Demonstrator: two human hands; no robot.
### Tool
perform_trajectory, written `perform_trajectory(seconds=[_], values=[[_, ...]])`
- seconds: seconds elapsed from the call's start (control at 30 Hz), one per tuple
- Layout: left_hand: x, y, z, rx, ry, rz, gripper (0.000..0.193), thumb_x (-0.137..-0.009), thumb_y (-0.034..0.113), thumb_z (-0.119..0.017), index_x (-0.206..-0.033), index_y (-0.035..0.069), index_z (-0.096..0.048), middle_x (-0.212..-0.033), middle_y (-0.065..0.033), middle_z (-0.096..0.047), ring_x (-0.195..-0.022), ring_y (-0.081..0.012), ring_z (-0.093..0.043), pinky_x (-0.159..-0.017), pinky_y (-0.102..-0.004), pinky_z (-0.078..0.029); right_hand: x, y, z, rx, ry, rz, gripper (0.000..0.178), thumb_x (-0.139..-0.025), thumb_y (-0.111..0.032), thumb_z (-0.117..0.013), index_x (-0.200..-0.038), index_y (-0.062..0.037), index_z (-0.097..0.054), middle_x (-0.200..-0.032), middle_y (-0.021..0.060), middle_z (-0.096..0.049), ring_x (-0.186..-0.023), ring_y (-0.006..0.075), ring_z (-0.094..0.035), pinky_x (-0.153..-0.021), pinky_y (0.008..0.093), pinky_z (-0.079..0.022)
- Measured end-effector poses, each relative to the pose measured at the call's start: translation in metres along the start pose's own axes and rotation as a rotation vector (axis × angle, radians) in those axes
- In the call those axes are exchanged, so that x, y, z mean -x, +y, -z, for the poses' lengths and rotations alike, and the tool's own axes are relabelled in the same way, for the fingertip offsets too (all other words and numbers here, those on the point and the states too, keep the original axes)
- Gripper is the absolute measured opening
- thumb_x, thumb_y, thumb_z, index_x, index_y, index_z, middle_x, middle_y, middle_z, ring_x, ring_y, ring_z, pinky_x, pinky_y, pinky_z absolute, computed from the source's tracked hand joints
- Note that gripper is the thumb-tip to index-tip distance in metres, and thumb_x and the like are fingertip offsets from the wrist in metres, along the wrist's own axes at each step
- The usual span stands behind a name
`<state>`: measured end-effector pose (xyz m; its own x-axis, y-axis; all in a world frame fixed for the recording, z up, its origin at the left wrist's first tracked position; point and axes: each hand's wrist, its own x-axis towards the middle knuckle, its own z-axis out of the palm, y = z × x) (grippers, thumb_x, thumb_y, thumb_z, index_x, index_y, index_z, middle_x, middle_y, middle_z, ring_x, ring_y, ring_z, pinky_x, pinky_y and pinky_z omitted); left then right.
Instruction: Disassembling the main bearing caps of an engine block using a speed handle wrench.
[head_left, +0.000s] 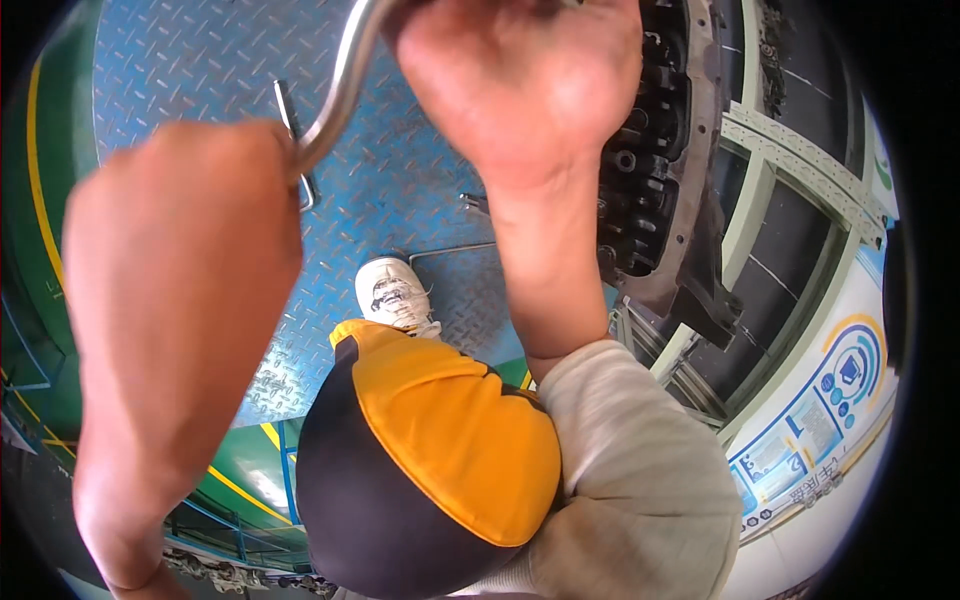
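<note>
My left hand [190, 200] is a closed fist around a bent, shiny metal crank handle [345, 85], which rises from the fist and leaves the upper edge. My right hand [525, 80] is beside the upper part of that handle, its palm side and wrist in sight. Its fingers are cut off by the upper edge, so I cannot tell whether they grip the handle. Just right of it stands a dark metal engine block [690, 160], its inner openings partly behind my right hand and forearm.
Under my hands is a blue tread-plate platform [200, 70]. A thin metal rod [285, 105] lies near my left fist, and another bent rod [450, 248] lies by my white shoe [395, 290]. A pale metal frame [800, 160] stands right of the block. Green floor [65, 130] borders the left.
</note>
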<state>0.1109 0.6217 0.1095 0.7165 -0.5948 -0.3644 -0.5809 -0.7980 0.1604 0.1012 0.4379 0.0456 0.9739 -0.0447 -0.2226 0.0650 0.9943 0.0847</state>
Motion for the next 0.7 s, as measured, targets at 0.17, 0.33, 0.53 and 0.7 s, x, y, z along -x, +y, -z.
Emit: perform_trajectory(seconds=[0.17,0.33,0.53,0.7], values=[[0.011,-0.007,-0.015,-0.058,0.171,-0.096,0.015,-0.087,0.018,-0.069,-0.08,0.005,-0.067,-0.072,-0.0172,-0.064,-0.069,-0.0386,-0.064,-0.063,-0.0459,-0.051,0.001,0.011,-0.014,0.066,-0.059,-0.031,0.049,-0.094,-0.031,-0.058,-0.054,-0.0203,-0.032,-0.053,-0.0032,-0.027,-0.054,0.0138,-0.03,-0.066,0.0343,-0.033],[0.007,-0.004,-0.02,-0.083,0.205,-0.044,0.014,-0.09,0.018,-0.067,-0.083,0.007,-0.072,-0.074,-0.0163,-0.067,-0.069,-0.0365,-0.067,-0.063,-0.0434,-0.054,-0.001,0.009,-0.017,0.123,-0.132,-0.021,0.045,-0.092,-0.021,-0.051,-0.054,-0.0186,-0.029,-0.053,-0.0025,-0.022,-0.053,0.0139,-0.024,-0.061,0.0321,-0.028],[-0.004,0.0,-0.028,-0.119,0.285,0.008,0.016,-0.091,0.017,-0.064,-0.089,0.008,-0.078,-0.079,-0.0177,-0.07,-0.073,-0.036,-0.07,-0.067,-0.0411,-0.058,-0.003,0.01,-0.016,0.191,-0.208,0.018,0.042,-0.089,-0.018,-0.051,-0.055,-0.0177,-0.027,-0.054,-0.0018,-0.02,-0.053,0.0141,-0.024,-0.061,0.0316,-0.028],[-0.014,-0.009,-0.046,-0.064,0.315,-0.046,0.02,-0.093,0.02,-0.063,-0.09,0.006,-0.077,-0.081,-0.0198,-0.07,-0.073,-0.0383,-0.069,-0.067,-0.0443,-0.057,-0.009,0.01,-0.005,0.177,-0.227,0.026,0.044,-0.091,-0.019,-0.052,-0.056,-0.017,-0.026,-0.054,-0.0018,-0.021,-0.053,0.0141,-0.024,-0.06,0.0319,-0.028]])
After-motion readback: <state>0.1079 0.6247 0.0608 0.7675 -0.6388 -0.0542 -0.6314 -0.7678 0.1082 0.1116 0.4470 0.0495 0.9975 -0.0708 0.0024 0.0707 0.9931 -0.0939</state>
